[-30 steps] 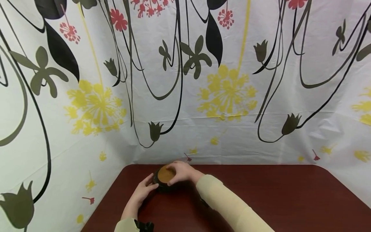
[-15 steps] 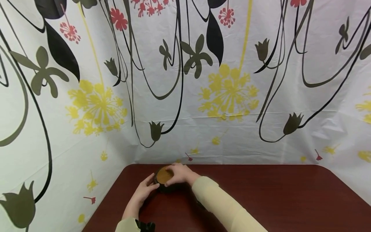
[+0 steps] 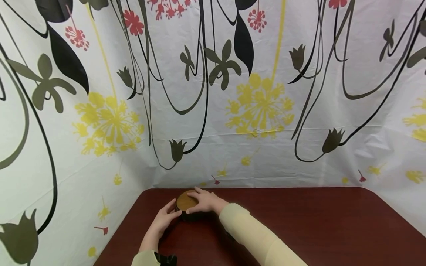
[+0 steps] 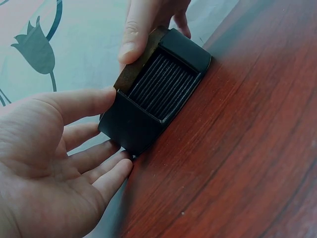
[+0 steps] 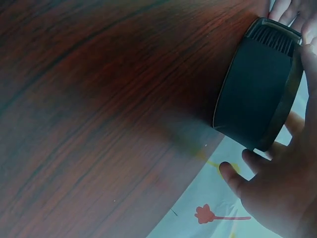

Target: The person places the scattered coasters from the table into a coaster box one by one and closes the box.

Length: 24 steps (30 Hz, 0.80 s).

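Note:
A round black coaster holder (image 4: 133,121) stands near the table's far left edge. Through its side opening, a stack of thin black coasters (image 4: 161,82) shows as ridges. A brown round coaster (image 3: 185,201) lies flat across the top, its rim visible in the left wrist view. My left hand (image 3: 163,221) holds the holder's near left side, thumb at the upper edge and fingers along the outer wall. From the right, my right hand (image 3: 207,201) holds the brown coaster, thumb on its near edge and fingers over the far side, partly hidden.
The dark red wooden table (image 3: 299,221) has rounded far corners. White curtains (image 3: 213,162) with printed flowers hang behind it and along its left side. A black strap (image 3: 166,259) sits at the left wrist.
My right hand has shifted slightly left with the brown coaster, which now covers more of the holder's dark rim. My left hand has stayed nearly still.

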Available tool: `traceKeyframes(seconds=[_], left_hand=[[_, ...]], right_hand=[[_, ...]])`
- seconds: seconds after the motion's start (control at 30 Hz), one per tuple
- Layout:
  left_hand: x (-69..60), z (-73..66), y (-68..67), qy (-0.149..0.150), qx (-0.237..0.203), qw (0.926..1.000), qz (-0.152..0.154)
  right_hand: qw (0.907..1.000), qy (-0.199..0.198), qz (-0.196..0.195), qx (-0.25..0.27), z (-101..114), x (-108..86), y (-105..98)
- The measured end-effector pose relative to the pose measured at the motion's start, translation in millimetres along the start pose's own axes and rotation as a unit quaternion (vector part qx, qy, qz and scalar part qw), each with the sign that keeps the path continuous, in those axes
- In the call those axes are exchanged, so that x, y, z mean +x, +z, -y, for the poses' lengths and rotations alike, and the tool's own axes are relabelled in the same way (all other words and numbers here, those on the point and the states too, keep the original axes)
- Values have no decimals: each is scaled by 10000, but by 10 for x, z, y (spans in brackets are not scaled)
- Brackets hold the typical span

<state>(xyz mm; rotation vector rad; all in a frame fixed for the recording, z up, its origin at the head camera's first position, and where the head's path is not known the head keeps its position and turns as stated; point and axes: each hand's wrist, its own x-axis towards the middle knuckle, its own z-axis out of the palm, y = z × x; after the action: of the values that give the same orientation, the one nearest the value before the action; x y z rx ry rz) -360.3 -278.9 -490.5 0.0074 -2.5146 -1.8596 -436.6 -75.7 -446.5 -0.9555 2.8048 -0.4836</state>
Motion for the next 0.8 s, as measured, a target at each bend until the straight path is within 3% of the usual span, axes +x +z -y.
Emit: traceKeyframes(seconds=[0.3,0.53,0.8], left_hand=[[15,-18,-17,9,62,10000,-27],[66,-45,76,35,-8,9999,108],[65,-24,-12,-10,24,10000,70]], right_hand=[[9997,37,228,66,-9,-19,39],[9994,151,278,-106,-98,-94,49],[9996,-61,272,-76,-184,-173,33]])
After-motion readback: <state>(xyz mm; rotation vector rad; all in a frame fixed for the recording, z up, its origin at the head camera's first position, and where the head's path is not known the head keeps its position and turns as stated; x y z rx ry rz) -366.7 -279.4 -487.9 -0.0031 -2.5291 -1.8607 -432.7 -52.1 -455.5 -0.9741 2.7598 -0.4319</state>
